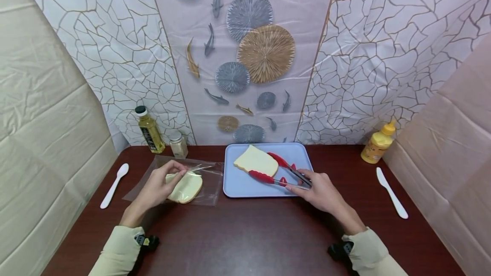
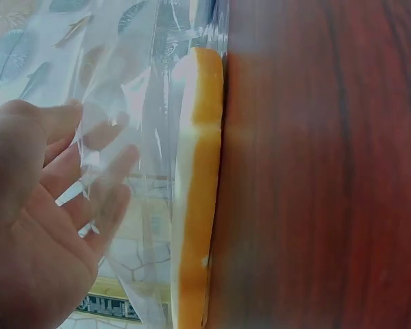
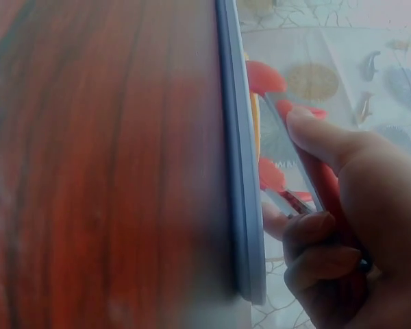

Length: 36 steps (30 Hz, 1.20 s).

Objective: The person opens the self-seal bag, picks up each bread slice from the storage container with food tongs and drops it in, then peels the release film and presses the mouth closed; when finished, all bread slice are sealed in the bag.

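My left hand (image 1: 163, 183) pinches the edge of a clear plastic bag (image 1: 211, 186) between thumb and fingers, lifting the film a little. Inside or under that film lies a slice of bread (image 1: 188, 188), its brown crust edge (image 2: 204, 185) close to the table in the left wrist view. My right hand (image 1: 319, 191) grips red-tipped tongs (image 1: 285, 173) by their handles. The tongs' red tips lie spread on either side of a second slice of bread (image 1: 255, 159), which rests on the light blue tray (image 1: 234, 188).
At the back left stand an oil bottle (image 1: 151, 131) and a small jar (image 1: 178, 144). A white spoon (image 1: 115, 185) lies at the left. On the right are a yellow squeeze bottle (image 1: 377, 143) and a white knife (image 1: 392, 193). A patterned cloth (image 1: 345, 76) hangs behind the table.
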Each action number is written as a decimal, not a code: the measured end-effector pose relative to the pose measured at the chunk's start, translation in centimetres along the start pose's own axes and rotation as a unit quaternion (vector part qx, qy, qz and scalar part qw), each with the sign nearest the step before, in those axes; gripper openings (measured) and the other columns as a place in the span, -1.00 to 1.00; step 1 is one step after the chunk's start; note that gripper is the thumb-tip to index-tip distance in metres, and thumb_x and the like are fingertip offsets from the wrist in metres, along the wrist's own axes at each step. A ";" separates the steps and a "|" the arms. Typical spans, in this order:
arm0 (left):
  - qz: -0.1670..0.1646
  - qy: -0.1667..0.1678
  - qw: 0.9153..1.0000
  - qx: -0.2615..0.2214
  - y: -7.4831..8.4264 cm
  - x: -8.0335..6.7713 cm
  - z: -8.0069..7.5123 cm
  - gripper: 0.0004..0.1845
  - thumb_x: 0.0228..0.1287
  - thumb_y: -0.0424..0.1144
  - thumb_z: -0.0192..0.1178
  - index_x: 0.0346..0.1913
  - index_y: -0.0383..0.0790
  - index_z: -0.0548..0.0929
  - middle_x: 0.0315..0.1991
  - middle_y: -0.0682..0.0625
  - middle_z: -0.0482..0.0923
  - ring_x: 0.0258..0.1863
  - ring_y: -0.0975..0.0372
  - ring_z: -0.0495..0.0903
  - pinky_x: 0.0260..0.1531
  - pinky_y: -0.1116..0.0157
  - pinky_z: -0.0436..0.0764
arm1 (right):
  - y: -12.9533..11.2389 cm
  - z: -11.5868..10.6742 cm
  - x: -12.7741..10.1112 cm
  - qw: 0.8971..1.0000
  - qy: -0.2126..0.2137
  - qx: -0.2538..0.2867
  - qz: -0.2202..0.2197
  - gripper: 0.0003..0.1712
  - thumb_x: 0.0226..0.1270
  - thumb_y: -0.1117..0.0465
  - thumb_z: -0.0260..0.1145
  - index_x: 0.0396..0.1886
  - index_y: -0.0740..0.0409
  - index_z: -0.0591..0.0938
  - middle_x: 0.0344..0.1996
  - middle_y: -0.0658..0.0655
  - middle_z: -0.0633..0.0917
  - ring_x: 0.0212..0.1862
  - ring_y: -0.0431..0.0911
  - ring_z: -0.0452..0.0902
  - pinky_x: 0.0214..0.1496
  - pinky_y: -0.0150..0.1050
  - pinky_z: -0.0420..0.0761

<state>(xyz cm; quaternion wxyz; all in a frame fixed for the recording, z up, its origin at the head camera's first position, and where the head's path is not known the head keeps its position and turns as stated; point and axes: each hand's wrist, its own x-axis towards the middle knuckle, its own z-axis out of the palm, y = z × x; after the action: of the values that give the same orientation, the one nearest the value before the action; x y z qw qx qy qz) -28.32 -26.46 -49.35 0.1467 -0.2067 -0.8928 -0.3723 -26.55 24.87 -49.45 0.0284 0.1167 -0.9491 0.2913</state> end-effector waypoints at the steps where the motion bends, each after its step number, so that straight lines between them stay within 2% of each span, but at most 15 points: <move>1: -0.002 0.004 1.000 -0.001 0.0 0.0 0.0 -0.97 0.59 -0.23 0.32 -0.04 -0.05 0.70 -0.03 -0.01 0.88 0.00 0.26 0.81 0.09 0.14 0.68 | 0.1 -0.1 0.0 1.000 0.000 0.001 0.001 0.01 0.25 -0.46 0.52 0.40 0.21 0.67 0.13 0.24 0.81 -0.07 -0.05 0.62 -0.14 -0.22 0.58; 3: -0.001 0.011 1.000 -0.005 0.1 0.0 0.0 -0.96 0.59 -0.25 0.32 -0.03 -0.08 0.69 -0.05 0.00 0.88 -0.04 0.27 0.83 0.07 0.25 0.68 | 0.2 -0.2 0.0 1.000 -0.001 0.004 0.005 0.01 0.25 -0.48 0.51 0.40 0.20 0.67 0.16 0.25 0.81 -0.05 -0.03 0.63 -0.14 -0.21 0.58; 5: -0.001 0.017 1.000 -0.010 0.1 0.0 0.0 -0.95 0.58 -0.25 0.32 -0.02 -0.08 0.69 -0.03 0.03 0.88 -0.04 0.25 0.84 0.08 0.38 0.64 | 0.2 -0.3 0.0 1.000 -0.001 0.008 0.008 0.01 0.24 -0.48 0.51 0.40 0.18 0.67 0.11 0.22 0.83 -0.07 -0.03 0.62 -0.20 -0.23 0.56; 10: -0.002 0.007 1.000 -0.014 0.1 -0.1 0.0 -0.95 0.56 -0.25 0.35 -0.06 -0.01 0.71 0.03 0.06 0.87 0.10 0.14 0.81 0.14 0.56 0.52 | 0.2 -0.6 0.0 1.000 -0.005 0.025 0.005 -0.01 0.24 -0.45 0.54 0.42 0.16 0.67 -0.28 0.04 0.81 -0.21 -0.07 0.55 -0.42 -0.31 0.45; 12: 0.001 -0.006 1.000 -0.012 0.1 -0.1 0.1 -0.94 0.56 -0.25 0.34 -0.08 0.01 0.70 0.08 0.06 0.86 0.20 0.11 0.78 0.19 0.54 0.50 | 0.2 -0.6 0.0 1.000 -0.004 0.031 -0.002 -0.01 0.23 -0.44 0.55 0.42 0.14 0.67 -0.37 0.00 0.75 -0.28 -0.08 0.51 -0.47 -0.32 0.41; 15: 0.007 -0.020 1.000 -0.012 0.1 -0.1 0.2 -0.96 0.58 -0.25 0.32 -0.07 0.00 0.70 0.15 0.04 0.84 0.29 0.08 0.73 0.24 0.46 0.53 | 0.1 -0.6 -0.1 0.999 0.003 0.038 -0.019 -0.04 0.21 -0.43 0.57 0.41 0.10 0.69 -0.28 -0.02 0.80 -0.28 -0.11 0.51 -0.45 -0.33 0.42; 19: 0.016 -0.020 1.000 -0.014 0.0 -0.1 0.2 -0.93 0.57 -0.29 0.32 -0.08 -0.01 0.70 0.15 -0.01 0.84 0.29 0.04 0.74 0.22 0.34 0.60 | -0.3 -0.6 -0.2 0.998 0.004 0.049 -0.044 -0.08 0.18 -0.42 0.59 0.39 0.02 0.71 -0.09 0.00 0.86 -0.23 -0.11 0.55 -0.42 -0.33 0.46; 23: 0.015 -0.023 1.000 -0.015 0.0 -0.1 0.2 -0.95 0.58 -0.29 0.31 -0.09 -0.03 0.71 0.15 -0.03 0.84 0.31 0.01 0.72 0.23 0.26 0.61 | -0.9 -0.6 -0.4 0.996 -0.007 0.058 -0.071 -0.10 0.19 -0.40 0.60 0.40 0.00 0.70 -0.02 0.02 0.87 -0.23 -0.11 0.57 -0.43 -0.34 0.47; 27: 0.004 -0.029 1.000 -0.011 0.0 -0.1 0.2 -0.97 0.60 -0.23 0.30 -0.10 -0.02 0.71 0.17 -0.01 0.83 0.33 0.02 0.71 0.27 0.12 0.61 | -1.5 -0.3 -0.7 0.994 -0.024 0.060 -0.089 -0.10 0.20 -0.42 0.58 0.42 -0.05 0.69 0.05 0.01 0.86 -0.13 -0.14 0.62 -0.28 -0.34 0.57; 31: 0.001 -0.033 0.999 -0.011 0.1 0.0 0.3 -0.96 0.61 -0.24 0.29 -0.09 -0.04 0.71 0.18 0.00 0.82 0.33 0.02 0.71 0.27 0.03 0.60 | -2.1 0.0 -0.9 0.993 -0.041 0.056 -0.098 -0.08 0.21 -0.46 0.55 0.44 -0.09 0.68 0.21 0.00 0.80 0.02 -0.13 0.64 -0.03 -0.28 0.62; 36: -0.006 -0.037 0.999 -0.010 0.1 -0.1 0.3 -0.92 0.63 -0.21 0.27 -0.06 -0.13 0.71 0.18 -0.01 0.82 0.33 0.03 0.71 0.27 -0.07 0.61 | -2.9 0.2 -1.0 0.991 -0.068 0.063 -0.101 -0.07 0.24 -0.45 0.53 0.49 -0.10 0.64 0.27 -0.02 0.77 0.05 -0.12 0.65 0.01 -0.27 0.63</move>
<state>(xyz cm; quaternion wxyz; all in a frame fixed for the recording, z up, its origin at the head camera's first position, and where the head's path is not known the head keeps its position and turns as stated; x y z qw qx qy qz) -28.25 -26.19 -49.52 0.1094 -0.2165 -0.8949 -0.3745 -24.92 22.61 -48.19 -0.0141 0.2332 -0.9118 0.3377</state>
